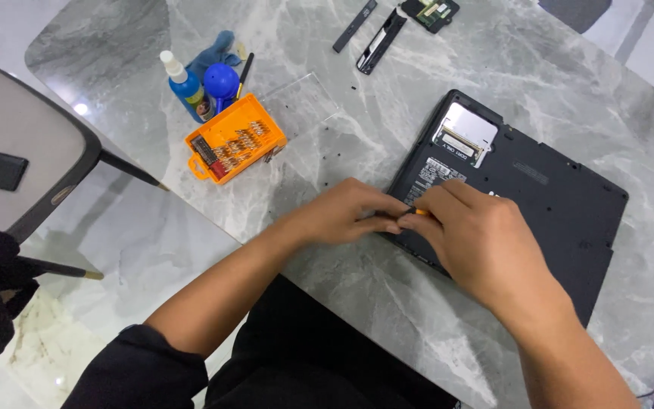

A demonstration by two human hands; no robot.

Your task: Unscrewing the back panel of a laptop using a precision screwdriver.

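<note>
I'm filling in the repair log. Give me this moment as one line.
left hand and right hand: together pinching small orange-tipped tool | over near edge of upturned black laptop | orange bit case open on table

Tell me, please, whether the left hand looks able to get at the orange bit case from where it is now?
Probably yes. The left hand is at the laptop's edge, and only bare marble table lies between it and the orange bit case, which sits open on that hand's side.

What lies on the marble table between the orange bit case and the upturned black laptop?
In the head view, a clear plastic sheet and a few tiny dark screws lie between the orange screwdriver-bit case and the upturned black laptop; the rest is bare grey marble tabletop.
</note>
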